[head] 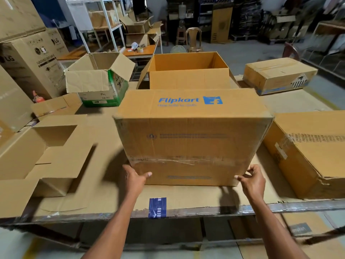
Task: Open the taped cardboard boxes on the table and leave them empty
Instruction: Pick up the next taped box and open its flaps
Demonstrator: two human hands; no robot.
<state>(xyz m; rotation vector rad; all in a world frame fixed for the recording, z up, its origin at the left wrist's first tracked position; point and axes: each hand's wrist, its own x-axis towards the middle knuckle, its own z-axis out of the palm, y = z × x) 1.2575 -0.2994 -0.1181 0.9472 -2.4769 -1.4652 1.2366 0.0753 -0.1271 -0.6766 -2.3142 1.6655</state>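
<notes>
A large taped cardboard box with blue Flipkart print [190,131] stands in the middle of the table, tilted, with a strip of clear tape across its near face. My left hand [135,177] holds the box's lower left corner, thumb lying on the near face. At the lower right corner my right hand [252,179] grips the edge with curled fingers. Two more closed taped boxes lie to the right: one close by [313,152] and one further back [278,75].
Opened boxes stand behind and to the left: a big one with raised flaps [188,71], a green-and-white one [100,81] and a flattened-looking one [43,152]. The table [186,195] is covered in cardboard sheet. Tall LG cartons [31,58] rise at the far left.
</notes>
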